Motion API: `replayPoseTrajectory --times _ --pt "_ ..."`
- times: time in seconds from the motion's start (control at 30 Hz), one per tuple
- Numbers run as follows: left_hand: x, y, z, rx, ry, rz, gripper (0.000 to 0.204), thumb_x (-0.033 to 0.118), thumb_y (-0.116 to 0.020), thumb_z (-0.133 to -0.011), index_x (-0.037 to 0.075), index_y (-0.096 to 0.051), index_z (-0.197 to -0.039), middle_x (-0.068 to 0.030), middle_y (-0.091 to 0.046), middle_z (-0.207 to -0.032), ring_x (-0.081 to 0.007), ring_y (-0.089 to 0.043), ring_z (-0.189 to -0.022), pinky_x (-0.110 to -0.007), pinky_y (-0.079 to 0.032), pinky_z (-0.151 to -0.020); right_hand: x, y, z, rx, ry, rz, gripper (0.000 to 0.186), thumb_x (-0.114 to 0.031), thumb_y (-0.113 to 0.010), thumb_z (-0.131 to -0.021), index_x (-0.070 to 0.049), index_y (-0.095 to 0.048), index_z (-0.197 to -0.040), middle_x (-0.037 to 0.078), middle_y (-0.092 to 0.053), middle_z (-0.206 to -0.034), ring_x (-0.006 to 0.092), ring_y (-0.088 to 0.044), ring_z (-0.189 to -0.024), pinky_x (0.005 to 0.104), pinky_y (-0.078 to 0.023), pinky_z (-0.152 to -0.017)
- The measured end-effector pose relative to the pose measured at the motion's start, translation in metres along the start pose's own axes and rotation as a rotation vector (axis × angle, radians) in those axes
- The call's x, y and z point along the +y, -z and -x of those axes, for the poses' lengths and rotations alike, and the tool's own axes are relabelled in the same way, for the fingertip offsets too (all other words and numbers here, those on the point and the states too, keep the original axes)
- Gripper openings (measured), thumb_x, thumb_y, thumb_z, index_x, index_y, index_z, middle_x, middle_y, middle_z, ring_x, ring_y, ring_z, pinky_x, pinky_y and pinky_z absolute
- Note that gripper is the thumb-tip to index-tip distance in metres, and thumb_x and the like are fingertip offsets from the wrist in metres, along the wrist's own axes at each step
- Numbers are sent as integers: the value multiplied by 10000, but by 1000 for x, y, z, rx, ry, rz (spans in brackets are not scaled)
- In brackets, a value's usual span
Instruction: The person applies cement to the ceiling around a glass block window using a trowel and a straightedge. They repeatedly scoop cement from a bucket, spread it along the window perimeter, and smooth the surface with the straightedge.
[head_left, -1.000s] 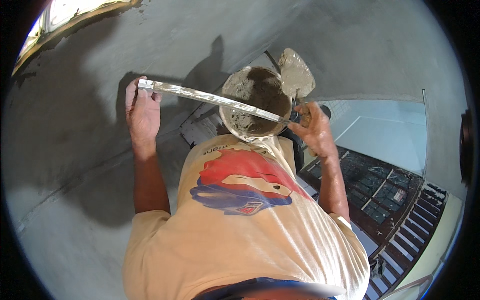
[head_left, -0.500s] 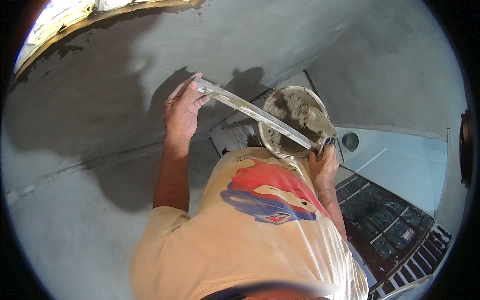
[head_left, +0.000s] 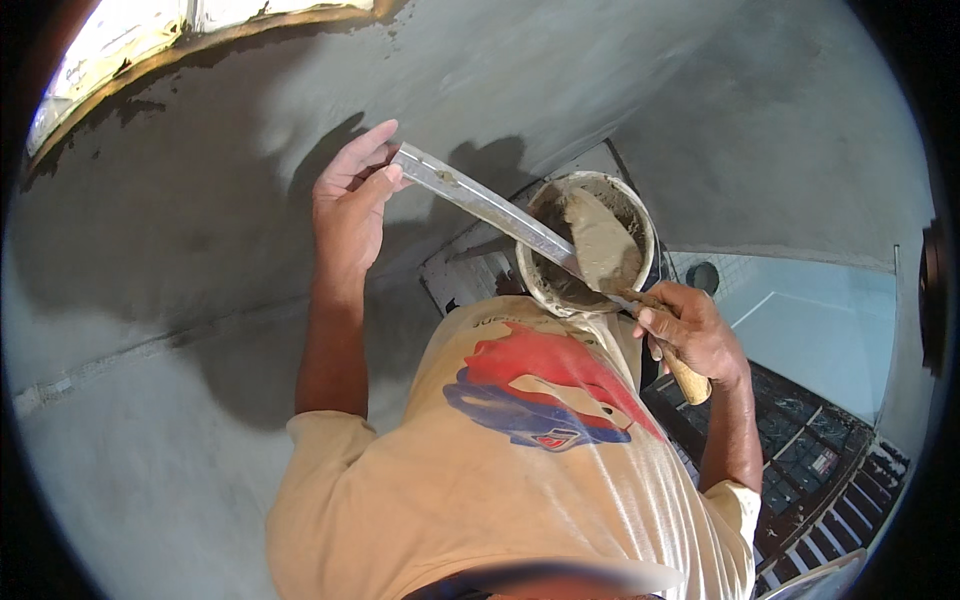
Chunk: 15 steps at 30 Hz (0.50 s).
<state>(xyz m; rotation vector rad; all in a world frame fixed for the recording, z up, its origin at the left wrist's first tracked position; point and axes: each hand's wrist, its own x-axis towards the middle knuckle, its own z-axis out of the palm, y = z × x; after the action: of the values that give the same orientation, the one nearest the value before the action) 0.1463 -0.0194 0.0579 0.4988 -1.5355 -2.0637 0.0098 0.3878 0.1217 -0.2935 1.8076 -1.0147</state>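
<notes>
My left hand [head_left: 350,205] is raised on the left and pinches the far end of a long metal straightedge [head_left: 490,215] between thumb and fingers. The bar slants down to the right, across the mouth of a mortar bucket [head_left: 648,215]. In my right hand [head_left: 702,335] is a trowel [head_left: 606,240], gripped near its wooden handle, whose butt sticks out below my fingers. Grey mortar coats the trowel blade, which is over the bucket and overlaps the bar's lower end. Whether blade and bar touch I cannot tell. Wet mortar lines the bucket.
Grey plastered walls [head_left: 480,80] rise ahead and at the left [head_left: 120,430]. A bright window opening [head_left: 120,50] is at the upper left. Lower right are a dark panelled surface [head_left: 770,430] and slatted bars [head_left: 840,525]. A small round dark container [head_left: 703,277] is beyond the bucket.
My right hand has come out to the right from the bucket's near rim, and the mortar-covered trowel now shows plainly. The left hand has shifted slightly left, its fingers more spread.
</notes>
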Motion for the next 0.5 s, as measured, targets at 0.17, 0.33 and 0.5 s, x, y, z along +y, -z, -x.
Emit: replayPoseTrajectory --times 0.17,0.33,0.5 --pt "25 -29 3 -46 -79 -41 567 -113 -678 -921 -41 -614 -1480 -141 -772 -1155 -137 -710 -1012 -303 -583 -931 -67 -20 11 1 100 104 272 -283 -735 -1045 -15 -687 -1053 23 -697 -830 88 -626 -631 264 -509 -522" --pt "32 -38 4 -56 -155 -100 601 -94 -713 -907 -38 -599 -1494 -143 -779 -1120 -111 -692 -968 -261 -550 -900 -97 -43 13 75 287 356 282 -269 -765 -1011 2 -698 -1051 69 -656 -761 139 -602 -660 333 -493 -585" --pt "36 -39 7 -34 -127 -126 583 -84 -719 -903 -37 -612 -1474 -148 -778 -1114 -108 -689 -945 -260 -548 -893 -91 -52 17 121 493 505 299 -224 -799 -945 28 -688 -1062 141 -661 -821 224 -592 -684 389 -493 -630"
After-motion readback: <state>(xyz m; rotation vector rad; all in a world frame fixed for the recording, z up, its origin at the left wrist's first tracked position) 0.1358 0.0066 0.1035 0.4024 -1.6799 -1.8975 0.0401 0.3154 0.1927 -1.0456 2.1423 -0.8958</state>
